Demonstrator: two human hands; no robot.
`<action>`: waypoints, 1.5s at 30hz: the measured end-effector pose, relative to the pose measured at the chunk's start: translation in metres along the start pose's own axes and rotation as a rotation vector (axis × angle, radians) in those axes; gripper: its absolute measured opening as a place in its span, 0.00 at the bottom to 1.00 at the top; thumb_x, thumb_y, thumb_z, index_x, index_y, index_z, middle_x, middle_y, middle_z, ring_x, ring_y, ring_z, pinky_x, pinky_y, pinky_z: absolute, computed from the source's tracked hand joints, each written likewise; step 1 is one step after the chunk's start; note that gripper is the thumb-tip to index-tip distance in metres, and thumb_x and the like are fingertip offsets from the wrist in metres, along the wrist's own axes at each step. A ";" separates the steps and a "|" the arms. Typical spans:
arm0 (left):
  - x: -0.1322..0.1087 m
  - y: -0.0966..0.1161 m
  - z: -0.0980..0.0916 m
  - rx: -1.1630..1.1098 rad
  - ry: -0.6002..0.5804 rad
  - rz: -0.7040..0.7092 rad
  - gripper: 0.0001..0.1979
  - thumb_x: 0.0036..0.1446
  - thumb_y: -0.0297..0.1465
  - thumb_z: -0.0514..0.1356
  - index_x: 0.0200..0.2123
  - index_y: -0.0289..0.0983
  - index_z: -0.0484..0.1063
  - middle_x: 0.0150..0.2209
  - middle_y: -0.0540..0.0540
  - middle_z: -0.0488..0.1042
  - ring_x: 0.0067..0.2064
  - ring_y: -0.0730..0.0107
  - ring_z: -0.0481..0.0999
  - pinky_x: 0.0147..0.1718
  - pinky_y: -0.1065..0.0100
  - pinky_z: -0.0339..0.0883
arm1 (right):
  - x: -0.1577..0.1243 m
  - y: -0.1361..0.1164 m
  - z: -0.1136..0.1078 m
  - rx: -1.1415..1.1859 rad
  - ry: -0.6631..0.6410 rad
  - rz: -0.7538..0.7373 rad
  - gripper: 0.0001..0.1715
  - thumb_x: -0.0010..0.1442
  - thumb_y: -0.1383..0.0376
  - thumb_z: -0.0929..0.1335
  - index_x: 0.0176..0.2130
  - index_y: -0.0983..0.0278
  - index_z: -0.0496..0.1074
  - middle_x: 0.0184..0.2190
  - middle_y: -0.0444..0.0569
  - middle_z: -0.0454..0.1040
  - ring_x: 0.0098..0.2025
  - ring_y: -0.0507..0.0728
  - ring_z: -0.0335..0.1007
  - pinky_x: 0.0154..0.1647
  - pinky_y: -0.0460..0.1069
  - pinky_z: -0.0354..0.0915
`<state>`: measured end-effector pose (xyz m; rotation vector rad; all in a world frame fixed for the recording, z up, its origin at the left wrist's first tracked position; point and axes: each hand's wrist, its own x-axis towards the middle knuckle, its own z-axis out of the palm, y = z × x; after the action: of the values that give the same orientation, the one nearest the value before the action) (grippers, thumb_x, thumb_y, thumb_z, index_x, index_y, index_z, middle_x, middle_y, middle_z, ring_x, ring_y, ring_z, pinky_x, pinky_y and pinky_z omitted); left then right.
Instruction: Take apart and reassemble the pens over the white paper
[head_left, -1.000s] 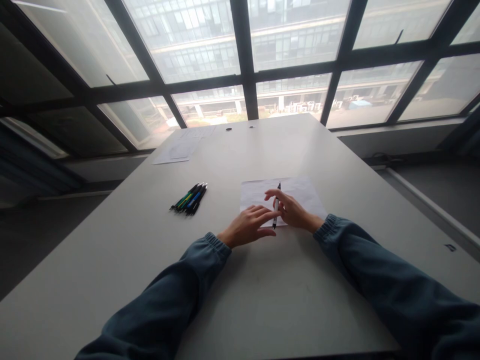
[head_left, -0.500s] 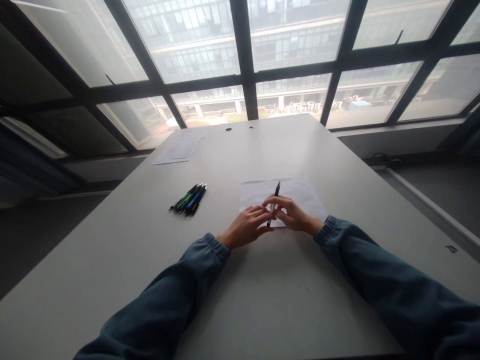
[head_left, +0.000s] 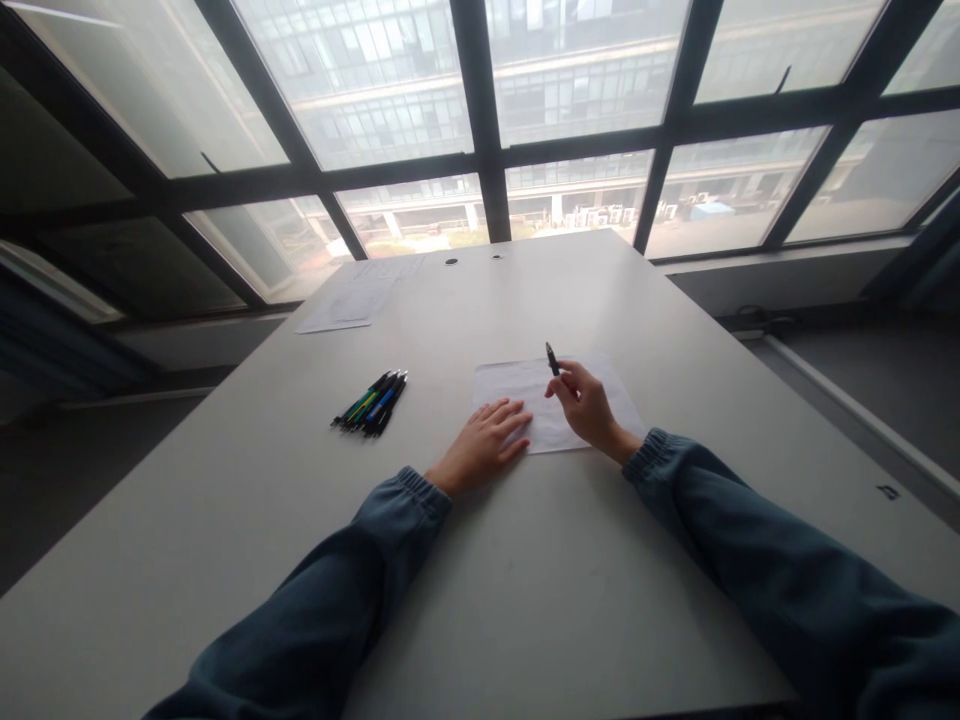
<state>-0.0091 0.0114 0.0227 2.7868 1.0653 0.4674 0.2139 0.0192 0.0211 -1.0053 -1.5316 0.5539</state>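
A dark pen (head_left: 553, 359) is held in my right hand (head_left: 590, 405), its pointed end upward and away from me; the rest is hidden by my fingers. The hand is over the right part of a white sheet of paper (head_left: 551, 435). My left hand (head_left: 486, 440) lies flat with fingers spread, its fingertips on the left part of the sheet and its heel at the table. To the left of it, several pens (head_left: 371, 403), mostly black with green, yellow and blue ones, lie in a bundle.
The white table (head_left: 525, 600) reaches to the windows. More paper sheets (head_left: 341, 305) lie at its far left. A round dark disc (head_left: 451, 262) and a small object (head_left: 497, 257) are near the far edge. A dark mark (head_left: 888, 492) is at the right.
My left hand has let go of the pen and moved down and left onto the paper. My right hand has drawn apart with the pen, its fingers now closed around it.
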 end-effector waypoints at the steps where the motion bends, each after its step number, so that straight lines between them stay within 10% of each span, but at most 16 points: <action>1: 0.000 -0.001 0.001 0.014 -0.002 -0.020 0.22 0.66 0.41 0.54 0.61 0.44 0.67 0.65 0.42 0.63 0.67 0.54 0.60 0.65 0.46 0.55 | 0.002 0.001 -0.001 -0.018 0.015 0.023 0.18 0.66 0.56 0.65 0.49 0.64 0.70 0.26 0.44 0.74 0.24 0.52 0.65 0.28 0.47 0.63; 10: -0.002 -0.008 0.004 0.045 0.017 -0.098 0.22 0.66 0.41 0.53 0.61 0.43 0.67 0.65 0.42 0.63 0.67 0.53 0.60 0.65 0.46 0.54 | 0.041 0.036 -0.054 -0.277 0.358 0.131 0.20 0.64 0.58 0.61 0.43 0.68 0.75 0.28 0.49 0.73 0.29 0.56 0.65 0.33 0.50 0.64; 21: -0.001 -0.008 0.006 0.046 0.006 -0.109 0.23 0.67 0.42 0.52 0.61 0.44 0.66 0.66 0.43 0.62 0.67 0.52 0.59 0.65 0.45 0.54 | 0.057 0.116 -0.160 -0.868 0.255 0.439 0.25 0.60 0.68 0.61 0.52 0.74 0.74 0.46 0.66 0.73 0.50 0.66 0.66 0.56 0.58 0.60; 45: 0.000 -0.008 0.005 0.045 0.016 -0.105 0.22 0.66 0.41 0.53 0.61 0.44 0.68 0.65 0.43 0.64 0.66 0.53 0.60 0.64 0.46 0.55 | 0.052 0.119 -0.165 -1.056 0.218 0.635 0.24 0.60 0.66 0.62 0.51 0.69 0.75 0.51 0.66 0.68 0.54 0.71 0.62 0.52 0.63 0.60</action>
<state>-0.0128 0.0173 0.0159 2.7519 1.2339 0.4600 0.4082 0.0941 -0.0088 -2.3165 -1.2544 -0.0116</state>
